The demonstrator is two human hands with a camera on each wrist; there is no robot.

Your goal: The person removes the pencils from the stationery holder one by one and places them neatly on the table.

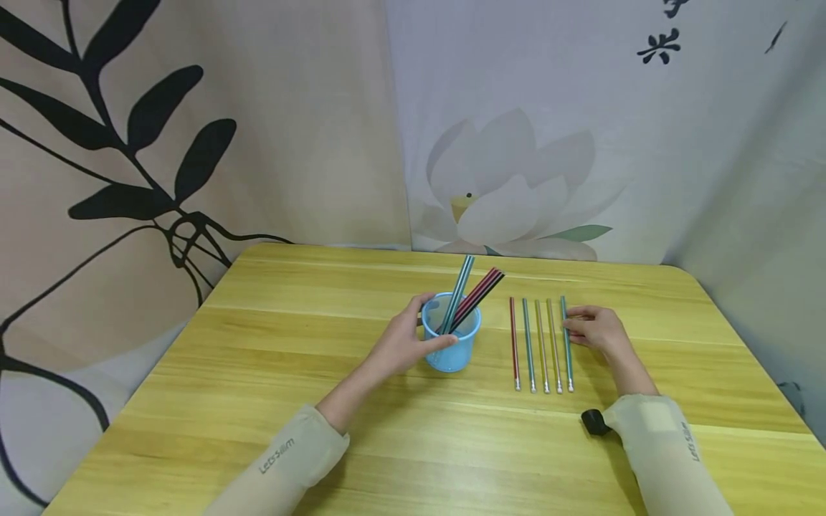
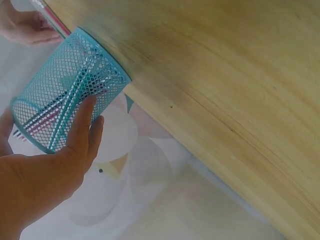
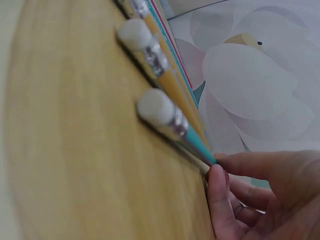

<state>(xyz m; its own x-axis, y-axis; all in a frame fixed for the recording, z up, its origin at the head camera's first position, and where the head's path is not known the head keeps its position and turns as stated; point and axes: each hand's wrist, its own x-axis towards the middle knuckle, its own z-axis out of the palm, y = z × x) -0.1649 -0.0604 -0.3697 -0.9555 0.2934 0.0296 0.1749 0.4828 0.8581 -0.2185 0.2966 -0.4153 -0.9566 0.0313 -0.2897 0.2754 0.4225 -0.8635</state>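
The left hand (image 1: 406, 337) grips a blue mesh cup (image 1: 449, 356) by its side. Teal pencils (image 1: 459, 292) and dark red and black pencils (image 1: 479, 297) stand in it, leaning toward the right hand's side. The right hand (image 1: 596, 331) pinches a single teal pencil (image 1: 568, 355) between thumb and fingers — the nearest of a row. Between the hands lie two yellow pencils (image 1: 554, 351), another teal pencil (image 1: 528, 344) and a red pencil (image 1: 514, 344) on the wooden table (image 1: 400, 430).
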